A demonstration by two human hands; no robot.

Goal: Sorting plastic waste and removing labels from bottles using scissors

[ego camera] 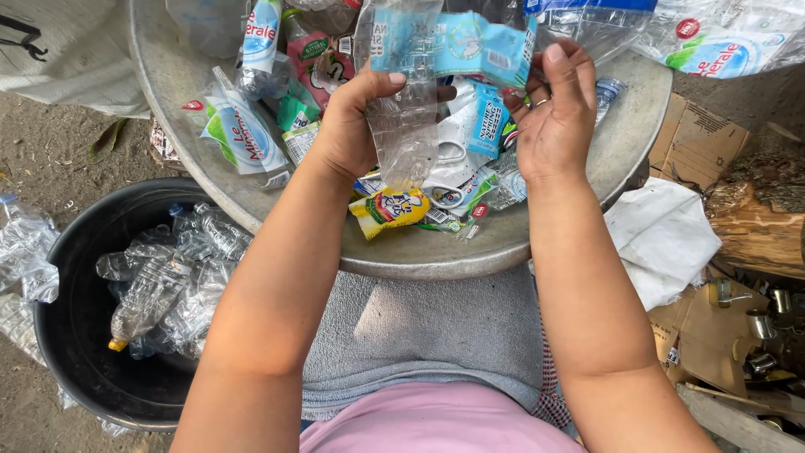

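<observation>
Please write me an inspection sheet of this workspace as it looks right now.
Surface: round grey metal basin resting on the lap, holding torn labels.
Job's things: crushed clear plastic bottle held by the left hand; blue label partly peeled, pulled by the right hand.
Clutter: loose labels, including a yellow label, and white-handled scissors in the basin.
Fingers: both hands closed on their items.
Cables: nothing seen.
Surroundings: black tub of stripped clear bottles at left; cardboard, white cloth, wooden log and small metal cans at right; dirt ground.
</observation>
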